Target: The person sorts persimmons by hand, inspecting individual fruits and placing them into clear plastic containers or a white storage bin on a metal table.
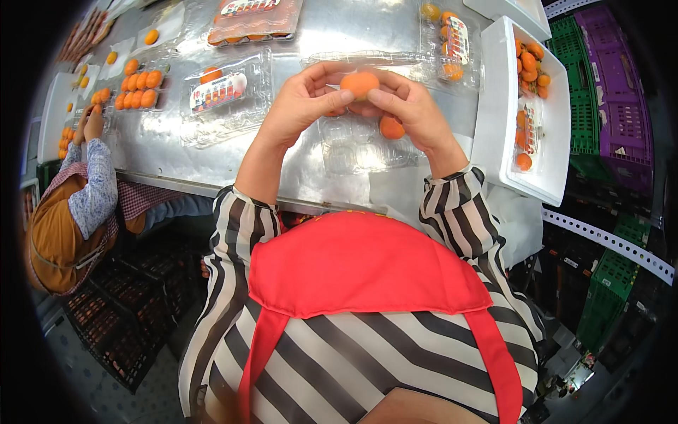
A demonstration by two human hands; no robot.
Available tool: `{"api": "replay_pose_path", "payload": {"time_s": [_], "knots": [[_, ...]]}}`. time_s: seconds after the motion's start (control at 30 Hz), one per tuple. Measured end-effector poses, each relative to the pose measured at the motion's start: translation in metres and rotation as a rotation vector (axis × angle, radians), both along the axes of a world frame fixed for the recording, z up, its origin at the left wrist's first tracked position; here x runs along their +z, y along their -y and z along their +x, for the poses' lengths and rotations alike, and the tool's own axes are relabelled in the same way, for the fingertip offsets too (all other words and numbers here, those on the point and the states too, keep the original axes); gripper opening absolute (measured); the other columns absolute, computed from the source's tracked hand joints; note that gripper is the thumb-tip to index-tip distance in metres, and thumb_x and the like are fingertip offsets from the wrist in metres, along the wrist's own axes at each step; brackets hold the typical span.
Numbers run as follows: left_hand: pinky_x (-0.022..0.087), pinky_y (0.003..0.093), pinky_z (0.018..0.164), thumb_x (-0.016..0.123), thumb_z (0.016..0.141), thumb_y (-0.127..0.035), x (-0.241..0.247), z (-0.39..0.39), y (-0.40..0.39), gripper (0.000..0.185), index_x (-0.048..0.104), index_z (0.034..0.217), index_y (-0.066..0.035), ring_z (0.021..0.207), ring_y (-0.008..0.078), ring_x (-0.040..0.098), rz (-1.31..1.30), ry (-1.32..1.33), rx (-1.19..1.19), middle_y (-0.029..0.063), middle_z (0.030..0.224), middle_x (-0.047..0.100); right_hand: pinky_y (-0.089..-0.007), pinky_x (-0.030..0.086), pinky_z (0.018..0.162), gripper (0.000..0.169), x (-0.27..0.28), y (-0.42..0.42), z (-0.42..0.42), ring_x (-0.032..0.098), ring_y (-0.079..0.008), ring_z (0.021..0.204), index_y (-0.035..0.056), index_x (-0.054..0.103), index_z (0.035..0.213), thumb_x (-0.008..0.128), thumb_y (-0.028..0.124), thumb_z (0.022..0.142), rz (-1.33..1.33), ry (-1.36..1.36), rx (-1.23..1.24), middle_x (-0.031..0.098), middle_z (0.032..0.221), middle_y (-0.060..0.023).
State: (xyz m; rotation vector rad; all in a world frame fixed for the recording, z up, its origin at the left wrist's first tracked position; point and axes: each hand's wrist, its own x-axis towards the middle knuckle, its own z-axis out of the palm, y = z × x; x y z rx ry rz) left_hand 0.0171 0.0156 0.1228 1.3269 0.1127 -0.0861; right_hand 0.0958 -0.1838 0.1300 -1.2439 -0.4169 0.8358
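Observation:
Between both hands, above the metal table, is an orange persimmon [359,85]. My left hand [312,95] holds its left side with thumb and fingers, and my right hand [405,100] holds its right side. Below them a clear plastic tray [349,151] lies on the table; one persimmon [392,127] sits at its upper right, and others are partly hidden behind my hands. To the left is a clear clamshell pack [228,114] with a printed label and an orange persimmon under its lid.
A white foam box [484,127] with persimmons and a labelled pack stands at the right. Several filled packs lie along the metal table [153,177]. A co-worker [95,180] handles fruit at the far left. Green and purple crates [614,100] stand beyond the foam box.

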Motion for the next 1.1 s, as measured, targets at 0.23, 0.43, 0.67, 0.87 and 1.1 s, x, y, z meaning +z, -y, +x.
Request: {"api": "replay_pose_path", "payload": {"time_s": [0.23,0.43,0.67,0.87,1.1], "knots": [[0.051,0.0256,0.083,0.074,0.082,-0.012,0.001,0.0,0.004,0.054,0.052,0.13,0.0,0.096,0.0132,0.063,0.102,0.018,-0.026,0.0101,0.113,0.064,-0.0288,0.053,0.084,0.048,0.005,-0.004,-0.001,0.064,-0.018,0.101,-0.0056,0.054,0.128,0.067,0.02,0.089,-0.151,0.126,-0.007,0.065,0.112,-0.0133],[0.05,0.0246,0.084,0.073,0.083,-0.012,-0.011,-0.003,0.003,0.056,0.05,0.132,0.0,0.094,0.012,0.063,0.208,0.014,-0.057,0.0095,0.112,0.064,-0.0295,0.054,0.086,0.046,0.006,-0.002,0.002,0.064,-0.0198,0.102,-0.0073,0.053,0.128,0.061,0.015,0.089,-0.262,0.156,0.09,0.064,0.115,-0.0152],[0.05,0.0274,0.088,0.071,0.085,-0.012,-0.015,-0.003,0.0,0.057,0.048,0.135,0.0,0.1,0.0146,0.063,0.099,-0.008,-0.06,0.0114,0.115,0.064,-0.0294,0.053,0.086,0.043,-0.004,0.001,0.004,0.064,-0.0189,0.101,-0.0064,0.055,0.127,0.06,0.015,0.09,-0.189,0.035,0.067,0.063,0.116,-0.0148],[0.049,0.0286,0.091,0.07,0.085,-0.013,-0.012,-0.002,0.001,0.055,0.049,0.134,0.0,0.103,0.0164,0.062,0.096,0.011,-0.059,0.0119,0.116,0.063,-0.0272,0.052,0.084,0.045,0.001,-0.001,-0.003,0.065,-0.0162,0.098,-0.0034,0.056,0.126,0.064,0.017,0.088,-0.202,0.098,0.008,0.066,0.109,-0.0113],[0.048,0.0291,0.091,0.066,0.082,-0.006,-0.01,-0.002,0.004,0.054,0.05,0.133,0.001,0.105,0.0169,0.061,0.128,-0.008,-0.042,0.0116,0.117,0.062,-0.0271,0.052,0.081,0.052,0.005,-0.002,-0.006,0.067,-0.016,0.093,-0.005,0.055,0.127,0.072,0.017,0.083,-0.265,0.196,0.017,0.067,0.106,-0.0141]]}}
